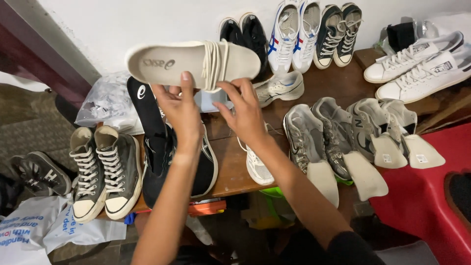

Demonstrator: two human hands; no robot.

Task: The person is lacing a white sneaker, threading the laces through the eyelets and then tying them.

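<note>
Obs., near to far. My forearms rose from 6 o'clock over the wooden table (230, 167).

Left hand (180, 110): fingers pressed up against the underside of a cream insole (186, 64), thumb along its near edge, so it was pinching the insole near its middle. Right hand (245, 115): fingers curled at the bundle of cream laces (215, 64) wound around the insole, thumb and forefinger reaching its lower loops. I could not tell whether that hand was truly closed on the laces or only touching them.

Insole position: held in the air above the table, lying roughly level, long axis running 9 to 3 o'clock, toe end toward 3.

Handling judgement: insole looked light, thin and flexible; likely to sag if taken at one tip, so a hold at mid-length suited it. Laces soft and liable to slip off, best taken at the wrap.

At 8 o'clock, near edge: a pair of dark high-top sneakers (105, 169). Just under my left wrist, a black shoe (159, 147). Under my right wrist, a white sneaker (257, 167). At 3 o'clock, silver-grey shoes (314, 137) with loose insoles propped against them. Far, at 12 to 1 o'clock by the wall, white sneakers with blue and red stripes (294, 34).
</note>
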